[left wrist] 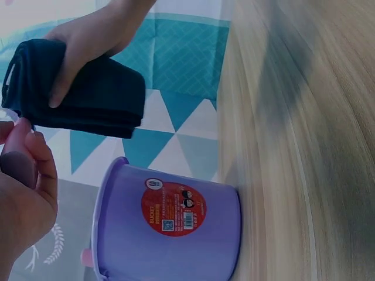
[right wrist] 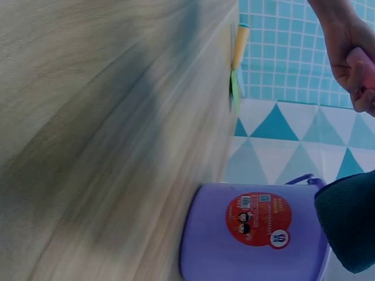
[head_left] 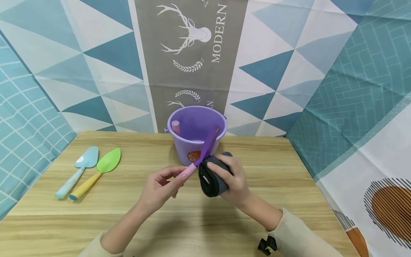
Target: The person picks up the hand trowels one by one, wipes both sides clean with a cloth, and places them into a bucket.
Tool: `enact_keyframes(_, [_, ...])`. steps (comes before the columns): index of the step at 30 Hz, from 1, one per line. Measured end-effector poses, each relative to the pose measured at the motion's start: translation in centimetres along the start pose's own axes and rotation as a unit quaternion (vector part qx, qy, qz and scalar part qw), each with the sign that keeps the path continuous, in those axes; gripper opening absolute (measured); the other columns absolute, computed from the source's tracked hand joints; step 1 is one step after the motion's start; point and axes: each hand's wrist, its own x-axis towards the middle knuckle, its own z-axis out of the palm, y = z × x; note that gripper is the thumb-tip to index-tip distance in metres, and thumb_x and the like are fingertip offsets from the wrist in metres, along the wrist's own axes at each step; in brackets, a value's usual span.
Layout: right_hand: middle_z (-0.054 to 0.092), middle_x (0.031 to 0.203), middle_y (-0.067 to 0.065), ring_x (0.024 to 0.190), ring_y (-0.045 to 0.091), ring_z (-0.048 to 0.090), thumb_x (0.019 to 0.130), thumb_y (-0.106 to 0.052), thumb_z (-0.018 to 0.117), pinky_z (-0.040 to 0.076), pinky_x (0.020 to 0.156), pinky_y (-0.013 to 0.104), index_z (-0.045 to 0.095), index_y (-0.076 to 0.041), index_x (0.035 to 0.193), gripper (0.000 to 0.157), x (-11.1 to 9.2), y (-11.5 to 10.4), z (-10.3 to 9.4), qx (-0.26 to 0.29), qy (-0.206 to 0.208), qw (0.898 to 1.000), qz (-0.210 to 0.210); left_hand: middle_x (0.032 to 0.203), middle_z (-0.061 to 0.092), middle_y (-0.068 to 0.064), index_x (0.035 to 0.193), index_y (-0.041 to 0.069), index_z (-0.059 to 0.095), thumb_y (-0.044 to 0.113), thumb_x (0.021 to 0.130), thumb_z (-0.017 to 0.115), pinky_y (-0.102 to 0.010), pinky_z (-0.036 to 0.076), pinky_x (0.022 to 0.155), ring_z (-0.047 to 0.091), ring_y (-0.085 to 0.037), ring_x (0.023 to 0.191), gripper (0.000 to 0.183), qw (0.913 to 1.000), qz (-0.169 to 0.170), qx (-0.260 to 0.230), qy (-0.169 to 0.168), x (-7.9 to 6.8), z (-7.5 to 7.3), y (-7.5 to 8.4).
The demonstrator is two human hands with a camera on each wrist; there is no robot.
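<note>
My left hand (head_left: 158, 187) pinches the pink handle of a trowel with a purple blade (head_left: 209, 142), seen nearly edge-on and tilted up in front of the bucket. In my right hand (head_left: 237, 180) is a dark folded towel (head_left: 210, 180), gripped with the fingers over its top. The towel lies against the lower part of the blade in the head view. Behind both hands stands a purple bucket (head_left: 183, 148) with a red round label (left wrist: 174, 207). A pink handle (head_left: 175, 127) leans inside the bucket at its left wall.
On the left of the wooden table (head_left: 128, 228) lie a blue trowel (head_left: 87, 157) and a green trowel with a yellow handle (head_left: 109, 160), side by side. A patterned cloth backdrop (head_left: 276, 67) rises behind the table's back edge.
</note>
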Motion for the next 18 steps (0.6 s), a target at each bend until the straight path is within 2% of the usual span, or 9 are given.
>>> enact_keyframes(5, [0.059, 0.103, 0.018, 0.090, 0.027, 0.058, 0.092, -0.023, 0.059, 0.049, 0.069, 0.038, 0.064, -0.009, 0.106, 0.020, -0.2, 0.1, 0.1, -0.010, -0.035, 0.999, -0.029, 0.073, 0.057, 0.008, 0.105, -0.001, 0.066, 0.002, 0.089, 0.059, -0.029, 0.038, 0.041, 0.043, -0.011, 0.047, 0.017, 0.9995, -0.025, 0.016, 0.009, 0.0, -0.2, 0.1])
enact_keyframes(9, [0.059, 0.104, 0.018, 0.090, 0.027, 0.058, 0.092, -0.023, 0.059, 0.050, 0.070, 0.038, 0.064, -0.010, 0.107, 0.021, -0.4, 0.3, 0.0, -0.012, -0.050, 0.998, -0.022, 0.079, 0.059, 0.008, 0.109, -0.001, 0.064, -0.003, 0.089, 0.055, -0.030, 0.038, 0.043, 0.045, -0.010, 0.053, 0.022, 0.9997, -0.014, -0.013, -0.013, 0.0, -0.6, 0.0])
enact_keyframes(12, [0.058, 0.106, 0.017, 0.091, 0.027, 0.058, 0.092, -0.024, 0.059, 0.049, 0.071, 0.040, 0.064, -0.011, 0.109, 0.022, -0.5, 0.3, -0.2, -0.017, -0.061, 0.998, -0.007, 0.091, 0.065, 0.009, 0.113, 0.000, 0.063, -0.006, 0.088, 0.053, -0.026, 0.043, 0.050, 0.053, -0.006, 0.066, 0.028, 0.9992, -0.011, -0.025, -0.030, 0.0, -1.0, 0.0])
enact_keyframes(15, [0.058, 0.108, 0.016, 0.094, 0.027, 0.057, 0.092, -0.026, 0.059, 0.048, 0.072, 0.041, 0.063, -0.013, 0.110, 0.023, -0.6, 0.3, -0.4, -0.023, -0.072, 0.997, 0.012, 0.102, 0.067, 0.011, 0.116, -0.002, 0.061, -0.005, 0.087, 0.054, -0.021, 0.051, 0.063, 0.059, -0.003, 0.081, 0.030, 0.9989, -0.036, -0.014, -0.029, -0.1, -1.2, 0.1])
enact_keyframes(18, [0.058, 0.109, 0.015, 0.096, 0.027, 0.057, 0.092, -0.027, 0.058, 0.048, 0.073, 0.043, 0.062, -0.014, 0.111, 0.024, -0.7, 0.3, -0.6, -0.029, -0.082, 0.996, 0.026, 0.103, 0.068, 0.013, 0.117, -0.006, 0.059, -0.001, 0.087, 0.058, -0.021, 0.054, 0.071, 0.062, -0.003, 0.085, 0.031, 0.9972, -0.074, 0.008, -0.005, -0.1, -1.3, 0.4])
